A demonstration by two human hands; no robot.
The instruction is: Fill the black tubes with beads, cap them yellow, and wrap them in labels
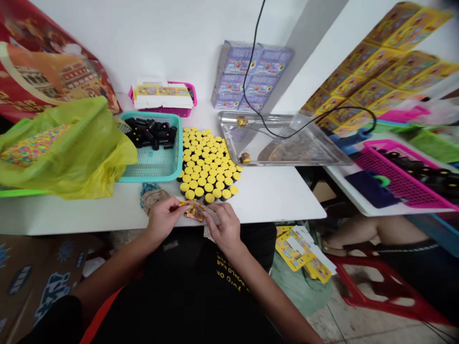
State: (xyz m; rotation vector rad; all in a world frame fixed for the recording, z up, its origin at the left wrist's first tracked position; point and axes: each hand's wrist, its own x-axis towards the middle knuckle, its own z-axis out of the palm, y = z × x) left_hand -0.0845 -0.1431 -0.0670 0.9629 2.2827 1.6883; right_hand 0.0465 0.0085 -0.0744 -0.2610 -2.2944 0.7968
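Above the table's front edge, my left hand (162, 219) pinches one side of a small yellow and pink printed wrapper (194, 211). My right hand (225, 226) has its thumb and fingertips closed on the other side. Whether it is one piece or several thin ones, I cannot tell. Just beyond stands a dense group of small black containers with yellow lids (202, 168). A crumpled blue and beige cloth (154, 195) lies beside my left hand.
A turquoise basket (150, 167) holds black containers. Left of it, a yellow-green bag (89, 143) contains colourful bits. A metal tray (287, 162) holds two small wrapped pieces, and a black cable (251, 102) hangs over it. Purple boxes (247, 76) stand behind. A person's leg (380, 231) shows right.
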